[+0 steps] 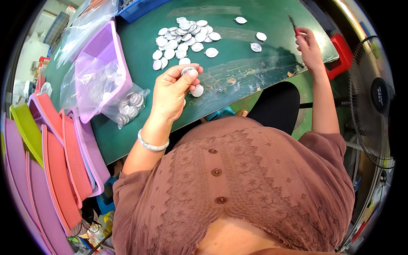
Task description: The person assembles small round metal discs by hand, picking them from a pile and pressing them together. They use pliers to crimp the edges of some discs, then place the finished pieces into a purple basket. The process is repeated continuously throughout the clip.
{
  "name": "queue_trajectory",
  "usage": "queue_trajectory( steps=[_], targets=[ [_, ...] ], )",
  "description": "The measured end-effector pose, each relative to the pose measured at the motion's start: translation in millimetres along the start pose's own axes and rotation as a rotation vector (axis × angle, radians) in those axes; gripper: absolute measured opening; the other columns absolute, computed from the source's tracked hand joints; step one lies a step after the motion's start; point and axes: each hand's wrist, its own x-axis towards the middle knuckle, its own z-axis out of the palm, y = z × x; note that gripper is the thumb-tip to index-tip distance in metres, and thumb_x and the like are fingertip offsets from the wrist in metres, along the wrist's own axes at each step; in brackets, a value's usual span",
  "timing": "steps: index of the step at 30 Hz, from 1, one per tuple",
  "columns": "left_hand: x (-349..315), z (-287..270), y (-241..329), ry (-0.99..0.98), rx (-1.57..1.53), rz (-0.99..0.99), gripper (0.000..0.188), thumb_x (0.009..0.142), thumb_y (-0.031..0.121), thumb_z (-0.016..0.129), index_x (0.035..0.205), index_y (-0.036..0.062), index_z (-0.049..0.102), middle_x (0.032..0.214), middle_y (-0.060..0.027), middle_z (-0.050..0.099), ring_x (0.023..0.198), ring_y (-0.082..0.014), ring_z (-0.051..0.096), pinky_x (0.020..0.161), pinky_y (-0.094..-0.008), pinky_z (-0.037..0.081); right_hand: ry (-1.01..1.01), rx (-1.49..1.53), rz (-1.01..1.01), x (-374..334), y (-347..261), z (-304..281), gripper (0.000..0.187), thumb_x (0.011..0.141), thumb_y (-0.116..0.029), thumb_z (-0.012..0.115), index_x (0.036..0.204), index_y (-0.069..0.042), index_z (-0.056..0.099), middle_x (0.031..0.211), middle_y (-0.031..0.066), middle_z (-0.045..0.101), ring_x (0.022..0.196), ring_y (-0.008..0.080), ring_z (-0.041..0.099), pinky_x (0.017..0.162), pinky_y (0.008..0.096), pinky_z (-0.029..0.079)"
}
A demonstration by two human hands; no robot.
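A green table [238,72] fills the middle, its near edge running just past the left hand [172,91]. Stacked trays [55,170] crowd its left side beside a purple basket [104,51] and a bag [129,106] of discs. A fan [374,97] stands right. The pile [180,40] of silver discs lies ahead, strays scattered rightward. The left hand pinches one disc [188,70] between thumb and fingers. The right hand [309,49] closes on a red-handled tool [294,26], its tip hard to make out.
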Motion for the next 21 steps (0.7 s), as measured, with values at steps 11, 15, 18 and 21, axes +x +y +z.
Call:
queue_trajectory(
  steps=[11, 15, 18, 21],
  targets=[
    [-13, 4, 4, -0.047, 0.133, 0.048, 0.019, 0.088, 0.014, 0.051, 0.098, -0.0006, 0.058, 0.082, -0.0048, 0.060, 0.066, -0.0077, 0.053, 0.057, -0.0208, 0.043, -0.691, 0.490, -0.103, -74, -122, 68, 0.048, 0.074, -0.005, 0.063, 0.116, -0.004, 0.040, 0.093, 0.0084, 0.056, 0.087, 0.0131, 0.053, 0.078, 0.0265, 0.043],
    [-18, 3, 6, -0.017, 0.160, 0.097, 0.018, 0.089, 0.015, 0.051, 0.096, 0.0001, 0.058, 0.081, -0.0044, 0.060, 0.068, -0.0084, 0.054, 0.057, -0.0213, 0.044, -0.725, 0.301, -0.304, -79, -130, 84, 0.048, 0.072, -0.003, 0.061, 0.115, -0.002, 0.039, 0.088, 0.0111, 0.056, 0.081, 0.0180, 0.055, 0.075, 0.0284, 0.044],
    [-21, 1, 6, -0.018, 0.161, 0.126, 0.017, 0.089, 0.015, 0.051, 0.094, 0.0001, 0.057, 0.081, -0.0044, 0.060, 0.069, -0.0091, 0.054, 0.058, -0.0217, 0.044, -0.711, 0.219, -0.386, -79, -130, 89, 0.048, 0.072, -0.004, 0.059, 0.115, -0.002, 0.040, 0.084, 0.0127, 0.057, 0.076, 0.0218, 0.057, 0.071, 0.0297, 0.046],
    [-24, 0, 6, -0.032, 0.172, 0.150, 0.017, 0.089, 0.015, 0.051, 0.093, 0.0002, 0.057, 0.081, -0.0041, 0.060, 0.069, -0.0093, 0.054, 0.060, -0.0220, 0.044, -0.740, 0.169, -0.390, -79, -131, 90, 0.046, 0.071, -0.005, 0.059, 0.114, -0.002, 0.042, 0.082, 0.0128, 0.057, 0.073, 0.0221, 0.057, 0.068, 0.0301, 0.046]
  ],
)
